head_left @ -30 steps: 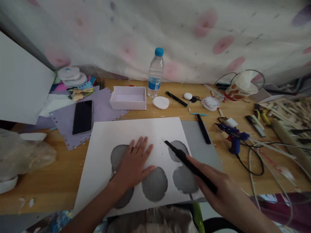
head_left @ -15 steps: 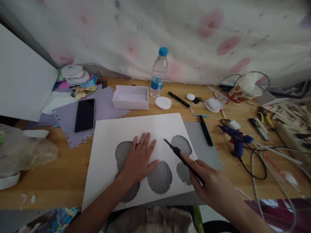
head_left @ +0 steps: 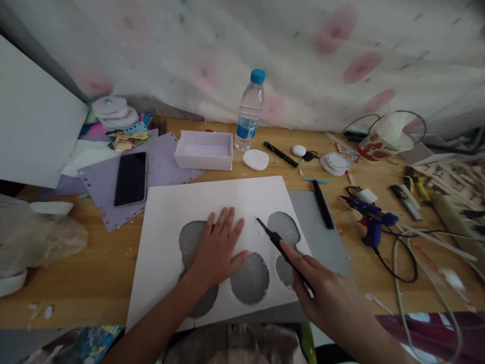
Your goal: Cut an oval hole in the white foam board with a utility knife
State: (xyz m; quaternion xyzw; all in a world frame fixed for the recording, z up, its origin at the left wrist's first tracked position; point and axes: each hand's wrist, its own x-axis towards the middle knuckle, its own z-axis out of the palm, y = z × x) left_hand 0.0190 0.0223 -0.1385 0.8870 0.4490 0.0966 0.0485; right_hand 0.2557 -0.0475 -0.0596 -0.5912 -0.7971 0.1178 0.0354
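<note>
Nearby, a glue gun (head_left: 373, 218) and water bottle (head_left: 249, 111) flank the white sheet (head_left: 212, 194).

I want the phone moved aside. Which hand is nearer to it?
Left. The left hand lies flat on the white sheet, just right of the phone. The right hand, holding the black cutter, is farther right.

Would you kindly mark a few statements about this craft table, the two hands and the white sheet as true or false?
1. The left hand lies flat on the white sheet. True.
2. The right hand holds a blue glue gun. False: it holds a black knife; the glue gun lies on the table.
3. The phone lies on purple paper. True.
4. The bottle has a red cap. False: it is blue.
</note>
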